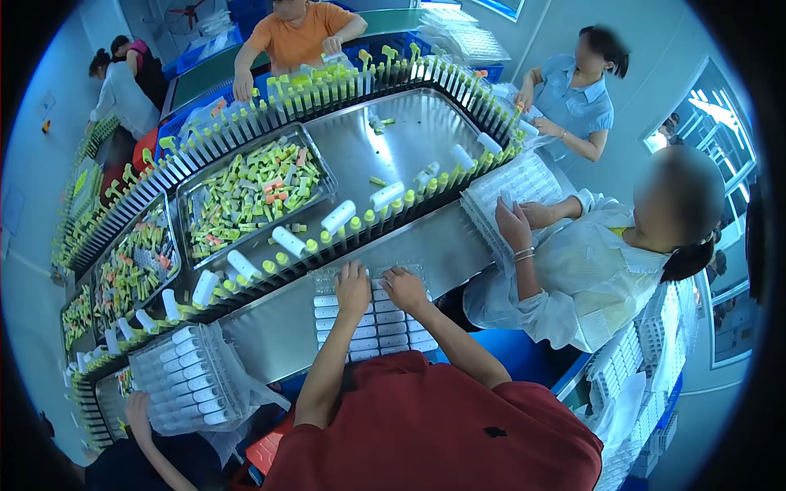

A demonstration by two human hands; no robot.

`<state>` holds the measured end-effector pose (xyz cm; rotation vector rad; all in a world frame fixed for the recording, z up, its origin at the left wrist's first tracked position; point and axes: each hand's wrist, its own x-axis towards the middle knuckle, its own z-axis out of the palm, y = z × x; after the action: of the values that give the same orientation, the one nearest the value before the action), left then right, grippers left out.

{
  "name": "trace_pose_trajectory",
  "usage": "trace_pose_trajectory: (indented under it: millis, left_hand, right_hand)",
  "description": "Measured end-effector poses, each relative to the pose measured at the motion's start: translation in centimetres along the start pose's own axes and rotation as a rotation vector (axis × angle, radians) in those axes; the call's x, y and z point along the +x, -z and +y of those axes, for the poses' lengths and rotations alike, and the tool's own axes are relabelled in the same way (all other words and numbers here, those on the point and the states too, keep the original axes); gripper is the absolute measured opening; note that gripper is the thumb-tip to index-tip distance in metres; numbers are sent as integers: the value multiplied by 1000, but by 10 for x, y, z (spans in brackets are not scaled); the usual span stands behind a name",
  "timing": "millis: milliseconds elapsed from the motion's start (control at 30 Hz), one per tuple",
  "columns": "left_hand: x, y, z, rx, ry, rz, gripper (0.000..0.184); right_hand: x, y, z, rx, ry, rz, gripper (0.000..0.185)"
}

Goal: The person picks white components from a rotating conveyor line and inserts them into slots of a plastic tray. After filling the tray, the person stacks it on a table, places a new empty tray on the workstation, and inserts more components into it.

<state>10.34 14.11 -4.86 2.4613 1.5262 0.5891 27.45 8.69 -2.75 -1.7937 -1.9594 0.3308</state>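
Note:
A clear plastic tray [323,282] with rows of white oblong parts [362,331] lies at the metal table's near edge, in front of the red shirt. My left hand [353,288] rests over its upper left part, fingers bent down. Beside it, my right hand [404,288] is over the tray's upper right part, fingers curled. Whatever is under the fingertips of either hand is too small to make out. Just beyond the hands runs a black rack [336,250] of upright pieces with yellow-green tips, several carrying white parts [338,216].
A metal tray of small yellow-green and orange pieces [254,190] lies beyond the rack. Stacked trays stand left [192,380] and right [524,188]. A co-worker in white [565,270] is close on the right; another's hand [137,413] is at lower left.

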Motion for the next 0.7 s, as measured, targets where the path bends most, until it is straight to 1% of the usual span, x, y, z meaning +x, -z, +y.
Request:
trace_pose_trajectory:
  millis: [67,133,167,233,267,333,367,433,467,500,567,600,667,700]
  left_hand:
    - [-3,5,3,-61,74,-34,34]
    - [-5,13,5,-99,144,-28,38]
    - [-3,18,5,-60,138,12,37]
    - [-7,19,1,17,136,92,35]
    - [-12,20,-2,-6,105,161,33]
    - [-9,25,-7,-49,43,317,29]
    - [-8,26,-9,-136,18,353,27]
    - [-25,37,-10,-298,-32,399,22]
    - [-36,37,-3,-435,117,401,16]
    - [-46,46,2,-532,173,313,17]
    - [-57,66,15,-732,281,138,22]
    - [-62,51,13,-782,203,277,33]
    - [-64,63,16,-855,183,331,33]
    - [-66,72,19,-894,174,355,33]
  right_hand:
    - [-2,12,-10,-79,7,-60,29]
    - [-4,2,-8,-23,-56,-73,30]
    - [-2,-2,-7,3,-83,-77,31]
    - [-5,-14,-9,-3,-19,82,29]
    - [-7,-20,-10,-3,14,157,28]
    - [3,-9,-18,285,-238,268,26]
    - [11,-2,-20,427,-363,316,25]
    - [42,34,-25,382,-328,440,31]
    - [59,56,-35,371,-293,530,33]
    - [76,79,-46,358,-256,624,35]
    - [105,115,-64,355,-374,524,29]
    - [119,115,-67,259,-290,539,32]
    - [141,104,-85,56,-132,564,37]
    - [146,94,-97,-4,-131,487,38]
